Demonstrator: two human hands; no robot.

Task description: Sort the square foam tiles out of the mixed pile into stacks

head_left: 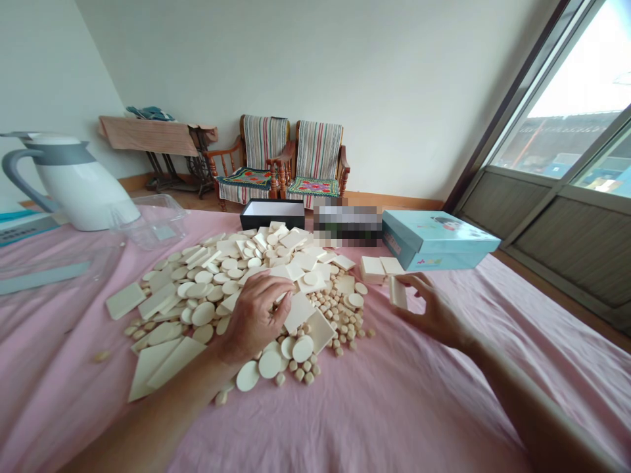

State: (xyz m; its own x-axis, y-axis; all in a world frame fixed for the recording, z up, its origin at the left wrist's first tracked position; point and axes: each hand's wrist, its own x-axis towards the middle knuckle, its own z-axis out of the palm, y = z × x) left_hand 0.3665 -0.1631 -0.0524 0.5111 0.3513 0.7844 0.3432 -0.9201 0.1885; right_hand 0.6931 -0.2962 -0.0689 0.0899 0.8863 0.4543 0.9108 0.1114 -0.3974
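Loosely heaped pieces (203,314), open box (273,223), lidded box (438,240)

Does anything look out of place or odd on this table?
One small wooden piece lies alone on the pink cloth, left of the pile, as if strayed. A pixelated patch between the black box and blue box also looks odd, hiding what's there.

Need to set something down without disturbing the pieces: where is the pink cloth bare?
The pink cloth is bare between the forearms, nearer than the small cubes, and right of the right hand, in front of the blue box. It is crowded around the left hand, where discs and tiles are heaped, and beside the jug, with plastic packaging.
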